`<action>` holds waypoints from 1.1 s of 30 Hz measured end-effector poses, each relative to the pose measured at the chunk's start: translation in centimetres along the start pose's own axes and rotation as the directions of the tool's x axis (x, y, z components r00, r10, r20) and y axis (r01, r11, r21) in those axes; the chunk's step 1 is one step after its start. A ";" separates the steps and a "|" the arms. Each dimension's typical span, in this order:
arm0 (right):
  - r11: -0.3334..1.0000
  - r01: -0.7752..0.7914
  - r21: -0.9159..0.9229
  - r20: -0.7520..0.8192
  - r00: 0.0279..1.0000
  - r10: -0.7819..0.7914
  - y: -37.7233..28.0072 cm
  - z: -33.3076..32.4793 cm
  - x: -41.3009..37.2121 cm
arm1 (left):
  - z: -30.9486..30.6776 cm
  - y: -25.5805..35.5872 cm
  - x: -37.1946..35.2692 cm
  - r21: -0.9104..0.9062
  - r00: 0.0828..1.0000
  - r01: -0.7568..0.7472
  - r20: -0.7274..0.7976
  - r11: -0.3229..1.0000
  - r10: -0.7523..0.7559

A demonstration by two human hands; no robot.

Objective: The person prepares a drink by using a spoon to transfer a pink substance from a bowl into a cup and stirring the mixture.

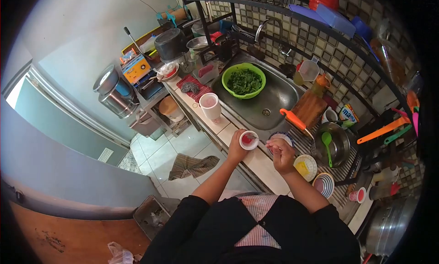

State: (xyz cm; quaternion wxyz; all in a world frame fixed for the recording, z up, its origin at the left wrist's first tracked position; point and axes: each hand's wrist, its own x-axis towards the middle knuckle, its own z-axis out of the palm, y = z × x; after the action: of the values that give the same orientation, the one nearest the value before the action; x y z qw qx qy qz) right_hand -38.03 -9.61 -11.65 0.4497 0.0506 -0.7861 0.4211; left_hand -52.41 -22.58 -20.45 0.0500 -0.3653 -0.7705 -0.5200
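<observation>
- Right hand (281,155), centre frame: fingers pinched together on a thin spoon (261,139), its tip in the cup.
- Left hand (237,149) is wrapped around a small white cup (248,140) of red liquid, held above the tabletop (256,165).
- The cup looks light, rigid and easy to spill; best held by its side wall, upright.
- Farther up: a green colander (243,80) in the sink (274,101).

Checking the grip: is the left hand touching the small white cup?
Touching. The head view shows the left hand wrapped around the side of the small white cup.
</observation>
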 end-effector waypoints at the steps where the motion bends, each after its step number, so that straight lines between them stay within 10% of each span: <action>1: 0.997 0.008 -0.082 0.051 0.999 -0.004 0.0 0.0 -0.2 | 0.0 0.1 0.1 -0.016 1.000 0.004 0.017 1.000 -0.004; 12: 1.000 -0.015 -0.013 -0.095 0.995 0.013 -2.7 -4.5 -0.5 | -0.1 -0.1 0.1 -0.075 0.991 0.093 0.100 0.993 -0.086; 18: 0.980 0.179 -0.083 0.326 0.935 -0.143 -3.3 -3.1 -0.6 | -0.1 0.5 -0.2 0.013 0.993 0.060 0.103 0.998 -0.061; 31: 0.999 -0.011 -0.053 0.125 0.992 0.018 -2.4 -2.6 -1.1 | 0.0 -0.4 -0.2 0.040 0.994 -0.011 0.107 0.999 0.007; 33: 0.999 0.030 -0.028 0.047 0.998 -0.029 -3.3 -2.9 -1.1 | 0.5 -0.9 -0.1 -0.076 0.985 0.152 0.088 0.986 -0.145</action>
State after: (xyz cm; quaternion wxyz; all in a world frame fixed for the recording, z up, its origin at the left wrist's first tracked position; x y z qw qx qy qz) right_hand -33.90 -10.03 -9.73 0.4382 0.0657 -0.8013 0.4019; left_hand -52.76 -22.37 -21.41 -0.0358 -0.3298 -0.7750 -0.5379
